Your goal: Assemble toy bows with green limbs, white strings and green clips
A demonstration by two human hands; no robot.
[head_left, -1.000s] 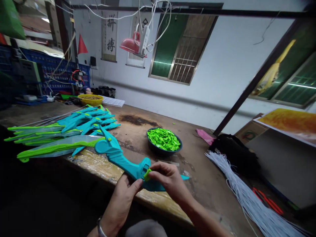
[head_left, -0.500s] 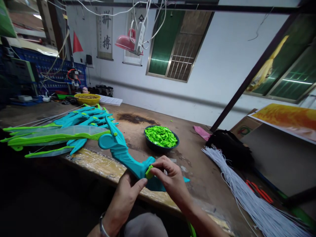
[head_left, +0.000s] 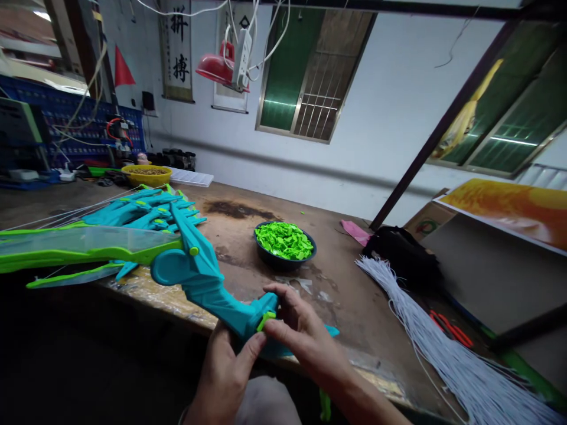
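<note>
Two hands (head_left: 230, 372), one dark bowl (head_left: 284, 261), one yellow bowl (head_left: 146, 175), one red lamp (head_left: 217, 66).

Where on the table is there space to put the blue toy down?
Bare wood lies between the bowl of green pieces and the pile of teal toys, and between the bowl and the white cords. The left end is crowded.

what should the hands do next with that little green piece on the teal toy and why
Probably press the green piece fully into the teal toy. The right hand pinches it at the toy's handle end, where it looks only partly seated, while the left hand braces the toy from below near the bench edge.
</note>
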